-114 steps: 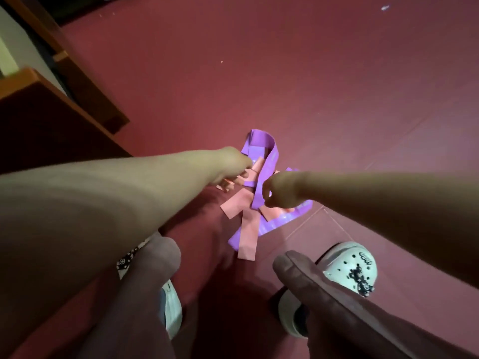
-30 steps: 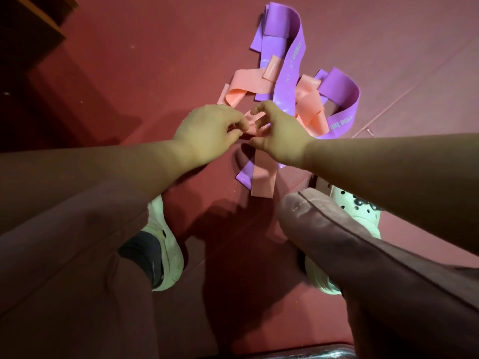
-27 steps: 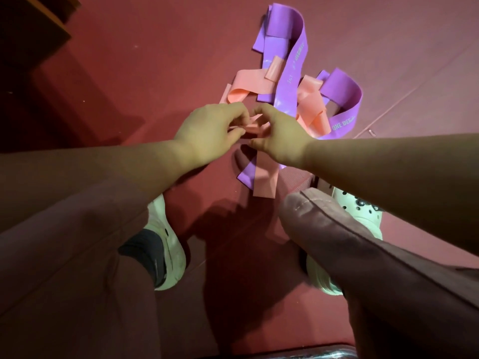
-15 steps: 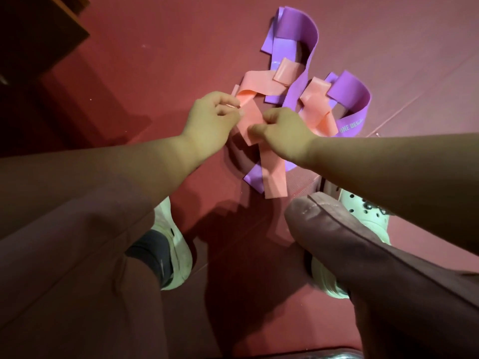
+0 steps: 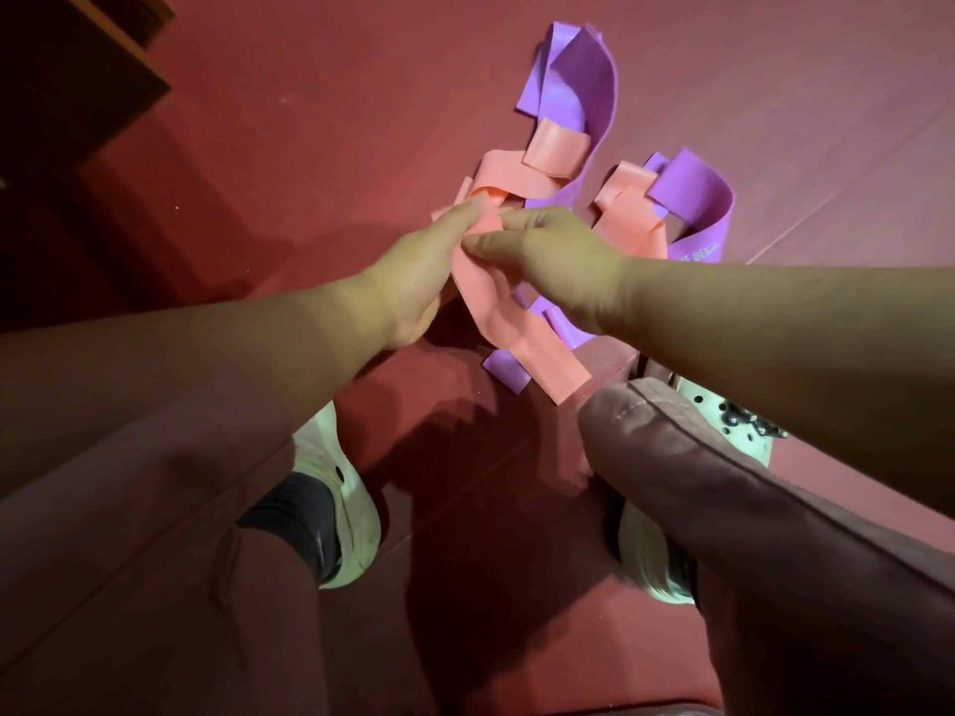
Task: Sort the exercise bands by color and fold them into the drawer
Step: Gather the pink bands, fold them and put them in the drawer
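A tangle of exercise bands lies on the dark red floor in front of my feet. The purple band [image 5: 584,90] loops at the far end and curls round to the right. The pink band [image 5: 522,338] weaves through it and trails toward my right knee. My left hand [image 5: 413,281] and my right hand [image 5: 553,255] meet over the middle of the tangle. Both pinch the pink band between thumb and fingers, the left from the left side, the right from above. No drawer shows in this view.
Dark wooden furniture [image 5: 67,95] stands at the upper left. My white clogs, one at the left [image 5: 346,509] and one at the right [image 5: 734,431], rest on the floor either side of my knees. Red floor [image 5: 775,95] spreads beyond the bands.
My hands have come closer together on the pink band, and its folds have shifted and lifted. The view has drawn nearer to the tangle.
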Available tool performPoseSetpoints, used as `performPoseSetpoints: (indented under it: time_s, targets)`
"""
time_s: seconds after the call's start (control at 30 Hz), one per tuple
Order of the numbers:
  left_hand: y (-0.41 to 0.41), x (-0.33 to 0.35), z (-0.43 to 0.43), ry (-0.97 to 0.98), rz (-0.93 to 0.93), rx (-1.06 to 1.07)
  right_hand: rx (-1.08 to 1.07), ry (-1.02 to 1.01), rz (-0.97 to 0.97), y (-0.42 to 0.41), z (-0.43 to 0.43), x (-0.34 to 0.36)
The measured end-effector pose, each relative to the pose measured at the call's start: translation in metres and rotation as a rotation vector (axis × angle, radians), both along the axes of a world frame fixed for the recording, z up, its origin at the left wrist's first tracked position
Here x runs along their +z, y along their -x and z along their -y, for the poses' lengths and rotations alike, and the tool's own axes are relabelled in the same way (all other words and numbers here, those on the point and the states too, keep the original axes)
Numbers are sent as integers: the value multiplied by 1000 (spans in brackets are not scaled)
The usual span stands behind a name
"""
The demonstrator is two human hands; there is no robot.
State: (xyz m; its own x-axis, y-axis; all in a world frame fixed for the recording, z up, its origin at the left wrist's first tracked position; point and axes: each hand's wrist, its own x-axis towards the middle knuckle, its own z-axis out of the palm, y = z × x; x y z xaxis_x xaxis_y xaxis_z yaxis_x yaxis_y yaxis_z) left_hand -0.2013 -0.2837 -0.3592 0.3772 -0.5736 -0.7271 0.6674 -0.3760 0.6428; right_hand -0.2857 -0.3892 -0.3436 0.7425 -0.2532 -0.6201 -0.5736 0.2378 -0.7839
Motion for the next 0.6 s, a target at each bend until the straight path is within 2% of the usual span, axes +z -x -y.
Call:
performPoseSetpoints:
  time_s: [0.17, 0.23, 0.3, 0.37, 0.5, 0.6]
  targets:
    - [-10, 1, 6, 15, 47, 139, 49, 32, -83, 7, 4, -6]
    - [-15, 3, 8, 8, 57, 197, -18, 93, -83, 12, 7, -12]
    - [-22, 5, 9, 8, 58, 235, -132, 254, -93, 17, 12, -19]
    - [-25, 4, 8, 1, 67, 239, -145, 426, -150, 22, 21, -28]
    - [-18, -1, 5, -44, 57, 200, 94, 623, -286, 37, 39, -39]
    - [-11, -2, 3, -84, 60, 155, 280, 872, -351, 49, 41, -38]
